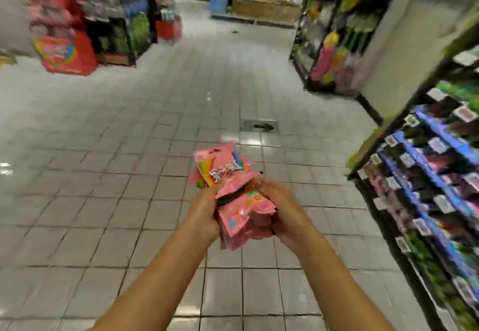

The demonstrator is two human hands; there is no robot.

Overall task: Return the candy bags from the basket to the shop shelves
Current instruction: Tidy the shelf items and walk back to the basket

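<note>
I hold a bundle of several pink candy bags (233, 196) in front of me, above the tiled floor. My left hand (203, 214) grips the bundle from the left side and my right hand (282, 209) grips it from the right. The top bag shows a rainbow print and white lettering. Dark shop shelves (425, 175) packed with blue and pink packets run along my right. The basket is not in view. The frame is blurred by motion.
A grey tiled aisle floor (155, 149) stretches ahead, with a green arrow sticker (259, 126) on it. A red display stand (64, 53) and dark racks stand at the left. More shelves (331, 32) and a white pillar (404, 40) rise at the right.
</note>
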